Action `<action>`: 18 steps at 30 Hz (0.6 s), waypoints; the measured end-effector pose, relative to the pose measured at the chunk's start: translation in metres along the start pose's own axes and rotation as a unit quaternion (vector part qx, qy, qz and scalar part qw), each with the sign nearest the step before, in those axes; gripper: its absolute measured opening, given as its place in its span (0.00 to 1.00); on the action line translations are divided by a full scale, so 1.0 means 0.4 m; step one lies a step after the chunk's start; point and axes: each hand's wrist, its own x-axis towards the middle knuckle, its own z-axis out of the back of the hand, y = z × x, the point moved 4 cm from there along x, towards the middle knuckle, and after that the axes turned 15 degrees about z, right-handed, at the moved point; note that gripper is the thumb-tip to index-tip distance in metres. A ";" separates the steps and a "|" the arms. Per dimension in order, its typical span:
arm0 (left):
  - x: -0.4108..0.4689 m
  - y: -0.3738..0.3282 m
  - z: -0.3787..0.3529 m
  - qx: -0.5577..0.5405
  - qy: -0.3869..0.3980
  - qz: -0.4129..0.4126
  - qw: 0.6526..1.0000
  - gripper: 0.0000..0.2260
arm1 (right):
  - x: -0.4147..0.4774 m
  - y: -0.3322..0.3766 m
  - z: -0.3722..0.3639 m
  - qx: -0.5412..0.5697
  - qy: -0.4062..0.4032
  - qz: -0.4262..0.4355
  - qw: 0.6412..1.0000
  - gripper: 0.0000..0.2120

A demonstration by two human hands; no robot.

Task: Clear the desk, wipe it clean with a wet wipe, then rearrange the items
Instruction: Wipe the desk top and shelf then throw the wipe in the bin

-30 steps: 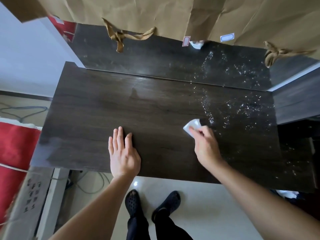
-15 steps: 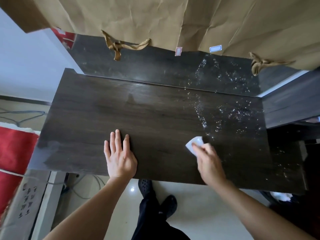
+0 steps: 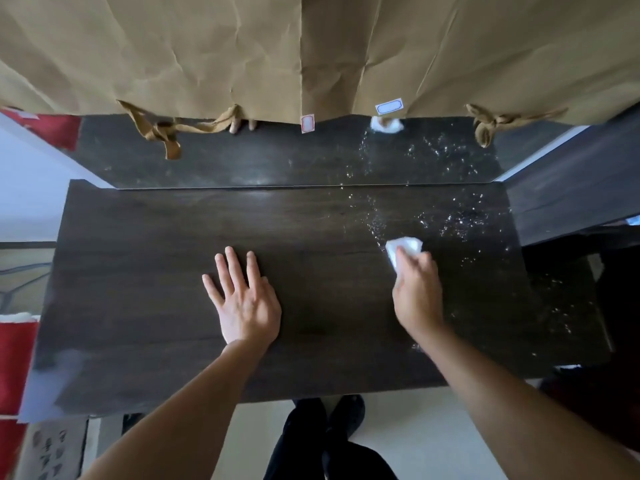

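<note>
Wiping phase, by my read. The right hand [image 3: 417,292] is pinching a crumpled white wet wipe [image 3: 405,245] under curled fingers and pressing it onto the dark wood-grain desk top [image 3: 311,230], at about 2 o'clock from desk centre. The left hand [image 3: 246,303] is lying flat with its fingers straight and spread. It's holding nothing, just bracing at 9 o'clock of centre.

White specks and wet droplets [image 3: 450,220] are sitting at 1–3 o'clock from the wipe and trailing along the right edge toward 4 o'clock. The left half is looking matte and free of specks.

Doing it well:
- Flatten the wad, because it's only contacting a small patch.
- Run overlapping strokes from 12 toward 6 and drag the debris to the near edge.
- Refold to a fresh face once the wipe is loading up.
- The glossy dark back panel [image 3: 277,161] at 12 o'clock is mirroring the wipe, so some specks up there are probably reflections. Check before chasing them.

Containers: no box, tray or bin is showing. The creased brown kraft paper [image 3: 207,46] hanging across 12 o'clock, with tan ties [image 3: 156,133], could be bag-like. I can't tell whether it's holding anything.
</note>
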 end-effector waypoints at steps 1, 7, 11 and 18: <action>0.000 0.000 -0.001 0.003 0.001 0.000 1.000 0.24 | 0.063 0.006 -0.008 -0.005 -0.007 -0.028 1.000 0.19; 0.007 -0.002 0.001 0.022 0.014 -0.018 0.999 0.25 | 0.015 0.166 -0.068 0.059 0.034 0.139 0.988 0.30; 0.019 0.002 0.010 0.037 0.002 -0.060 0.997 0.25 | -0.067 0.075 -0.030 0.052 0.053 0.190 0.979 0.28; 0.025 0.002 0.013 0.048 -0.008 -0.086 0.995 0.24 | 0.269 0.083 -0.054 -0.010 -0.029 -0.078 0.996 0.23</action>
